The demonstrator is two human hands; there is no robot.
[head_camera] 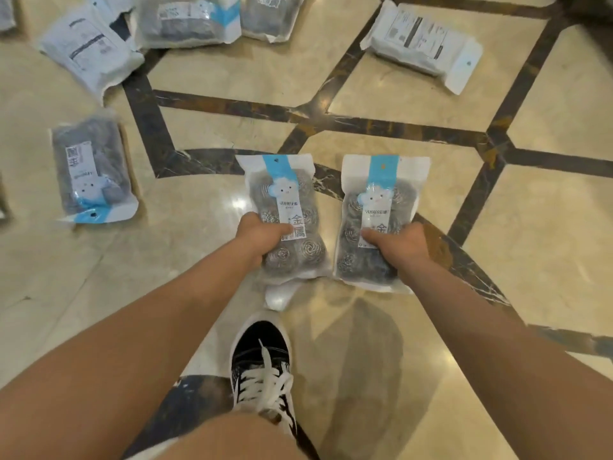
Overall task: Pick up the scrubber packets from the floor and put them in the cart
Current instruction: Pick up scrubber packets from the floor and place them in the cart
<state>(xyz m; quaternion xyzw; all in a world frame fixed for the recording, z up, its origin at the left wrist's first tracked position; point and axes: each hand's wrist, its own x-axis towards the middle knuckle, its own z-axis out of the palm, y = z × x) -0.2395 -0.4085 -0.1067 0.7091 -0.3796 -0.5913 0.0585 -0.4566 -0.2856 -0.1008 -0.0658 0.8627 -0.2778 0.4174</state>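
Observation:
My left hand [260,239] grips a scrubber packet [282,194] with a blue strip and steel-wool balls inside, held face up above the floor. My right hand [396,244] grips a second, matching packet [378,194] beside it. More packets lie on the floor: one at the left [91,171], a white one face down at the upper left [89,48], two at the top [189,19] [270,14], and one at the upper right [423,41]. No cart is in view.
The floor [547,227] is glossy beige marble with dark inlaid bands. My black sneaker with white laces [262,366] stands below the held packets, my knee at the bottom edge.

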